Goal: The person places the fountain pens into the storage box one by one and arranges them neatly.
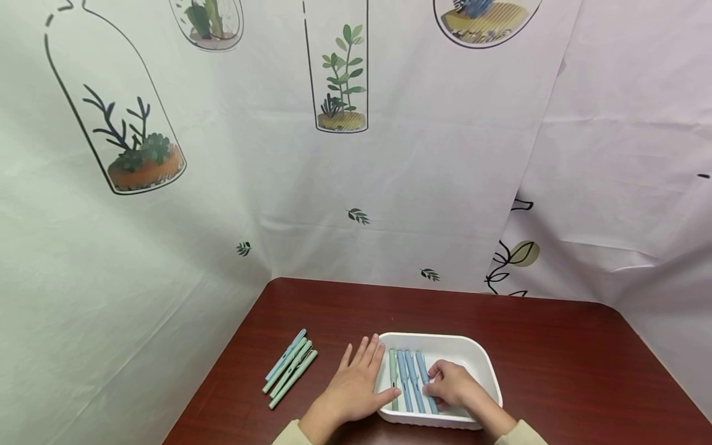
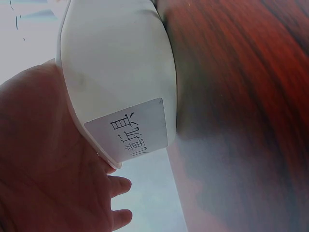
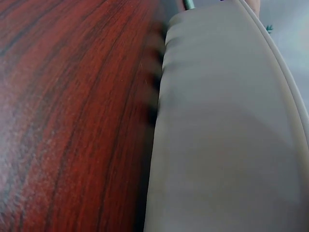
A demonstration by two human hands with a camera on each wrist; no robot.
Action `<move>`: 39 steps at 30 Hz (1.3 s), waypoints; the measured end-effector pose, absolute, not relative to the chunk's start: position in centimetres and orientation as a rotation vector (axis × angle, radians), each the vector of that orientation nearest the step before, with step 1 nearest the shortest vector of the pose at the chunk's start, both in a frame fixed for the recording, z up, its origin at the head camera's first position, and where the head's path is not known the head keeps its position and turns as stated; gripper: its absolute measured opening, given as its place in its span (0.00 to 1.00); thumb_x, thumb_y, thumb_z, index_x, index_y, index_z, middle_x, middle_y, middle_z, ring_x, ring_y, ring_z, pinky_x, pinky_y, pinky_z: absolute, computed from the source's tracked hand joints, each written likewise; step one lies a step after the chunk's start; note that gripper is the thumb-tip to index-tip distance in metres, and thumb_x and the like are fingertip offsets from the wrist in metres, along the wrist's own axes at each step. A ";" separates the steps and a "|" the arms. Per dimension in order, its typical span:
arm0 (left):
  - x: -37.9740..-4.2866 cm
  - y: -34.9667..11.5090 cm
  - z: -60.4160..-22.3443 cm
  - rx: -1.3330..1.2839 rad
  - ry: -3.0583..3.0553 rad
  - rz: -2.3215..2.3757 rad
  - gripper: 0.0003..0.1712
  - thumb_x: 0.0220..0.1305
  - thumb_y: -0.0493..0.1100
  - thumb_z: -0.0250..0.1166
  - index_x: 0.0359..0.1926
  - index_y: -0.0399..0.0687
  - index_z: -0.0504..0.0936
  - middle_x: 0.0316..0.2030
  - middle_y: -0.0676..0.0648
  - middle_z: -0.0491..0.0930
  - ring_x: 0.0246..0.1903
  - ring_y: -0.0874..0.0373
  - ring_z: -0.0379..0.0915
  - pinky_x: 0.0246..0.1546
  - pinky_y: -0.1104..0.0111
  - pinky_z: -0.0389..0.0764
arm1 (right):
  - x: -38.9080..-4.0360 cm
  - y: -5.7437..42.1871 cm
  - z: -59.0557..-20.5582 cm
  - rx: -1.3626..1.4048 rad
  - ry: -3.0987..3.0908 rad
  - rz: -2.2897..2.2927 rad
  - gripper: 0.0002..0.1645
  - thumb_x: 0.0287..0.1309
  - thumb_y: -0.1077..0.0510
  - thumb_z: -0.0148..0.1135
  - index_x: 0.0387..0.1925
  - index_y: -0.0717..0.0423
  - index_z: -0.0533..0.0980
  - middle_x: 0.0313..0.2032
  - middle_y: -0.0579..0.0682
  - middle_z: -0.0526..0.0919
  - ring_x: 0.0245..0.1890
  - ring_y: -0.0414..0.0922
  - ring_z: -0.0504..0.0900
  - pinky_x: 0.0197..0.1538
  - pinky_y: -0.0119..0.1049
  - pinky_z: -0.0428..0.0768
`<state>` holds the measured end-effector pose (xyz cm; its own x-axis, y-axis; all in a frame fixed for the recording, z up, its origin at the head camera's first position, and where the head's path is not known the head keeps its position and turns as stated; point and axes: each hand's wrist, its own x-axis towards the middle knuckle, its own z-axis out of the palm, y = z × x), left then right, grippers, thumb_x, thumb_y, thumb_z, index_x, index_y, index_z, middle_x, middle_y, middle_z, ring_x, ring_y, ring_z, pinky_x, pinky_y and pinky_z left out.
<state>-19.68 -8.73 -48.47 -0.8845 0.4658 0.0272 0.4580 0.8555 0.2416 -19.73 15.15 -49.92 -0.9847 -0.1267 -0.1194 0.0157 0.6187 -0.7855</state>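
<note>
A white tray (image 1: 473, 352) on the table holds a row of pens lying lengthwise: a green pen (image 1: 394, 377) at the left, two blue pens (image 1: 409, 380) beside it, then another blue pen (image 1: 424, 369) at the right. My right hand (image 1: 453, 384) reaches into the tray and pinches that rightmost blue pen between thumb and fingers. With its fingers spread straight, my left hand (image 1: 356, 383) rests on the tray's left rim, the thumb over the inside. In the left wrist view, its palm (image 2: 43, 145) lies against the rim. The right wrist view does not show the right hand's fingers.
Left of the tray, a blue pen (image 1: 286, 355) and three green pens (image 1: 293, 379) lie slanted together on the dark red table (image 1: 550, 364). A label (image 2: 130, 130) with printed characters is on the tray's outer wall. Printed cloth (image 1: 423, 185) hangs behind the table.
</note>
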 end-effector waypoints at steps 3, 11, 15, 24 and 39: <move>-19.7 -8.7 -48.5 0.744 2.996 0.377 0.53 0.67 0.74 0.52 0.79 0.43 0.55 0.80 0.42 0.48 0.79 0.45 0.42 0.75 0.42 0.47 | -19.7 15.2 -49.9 -0.093 2.667 -1.318 0.15 0.49 0.65 0.73 0.34 0.62 0.74 0.18 0.48 0.75 0.12 0.37 0.78 0.19 0.30 0.78; -19.7 -8.7 -48.7 0.756 2.999 0.375 0.53 0.67 0.74 0.53 0.79 0.43 0.56 0.80 0.42 0.48 0.79 0.45 0.43 0.75 0.42 0.47 | -19.5 15.4 -49.6 -0.025 2.709 -1.305 0.16 0.52 0.61 0.72 0.38 0.63 0.75 0.18 0.48 0.75 0.13 0.40 0.77 0.21 0.33 0.77; -19.8 -8.6 -48.7 0.757 3.001 0.366 0.53 0.67 0.74 0.53 0.79 0.43 0.56 0.80 0.41 0.48 0.79 0.45 0.42 0.75 0.42 0.47 | -19.4 15.8 -48.8 -0.004 2.783 -1.262 0.17 0.55 0.57 0.72 0.41 0.62 0.76 0.19 0.46 0.76 0.15 0.41 0.77 0.26 0.34 0.75; -19.9 -8.8 -48.6 0.755 2.998 0.374 0.54 0.66 0.74 0.53 0.79 0.43 0.55 0.80 0.42 0.48 0.79 0.45 0.42 0.75 0.42 0.46 | -19.0 17.5 -47.4 0.002 2.914 -1.212 0.18 0.55 0.55 0.73 0.44 0.60 0.79 0.26 0.42 0.80 0.25 0.39 0.79 0.31 0.34 0.74; -19.9 -8.9 -48.3 0.768 2.981 0.392 0.54 0.67 0.74 0.53 0.79 0.43 0.56 0.80 0.42 0.48 0.79 0.45 0.42 0.75 0.41 0.46 | -17.5 20.1 -46.2 -0.075 3.093 -1.202 0.20 0.58 0.59 0.71 0.50 0.64 0.80 0.43 0.54 0.84 0.44 0.50 0.85 0.49 0.43 0.84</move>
<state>-19.92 -8.89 -48.28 -0.8769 0.4800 0.0254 0.4702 0.8457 0.2522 -17.51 20.06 -46.18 -0.9833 0.0219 0.1807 -0.1058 0.7389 -0.6655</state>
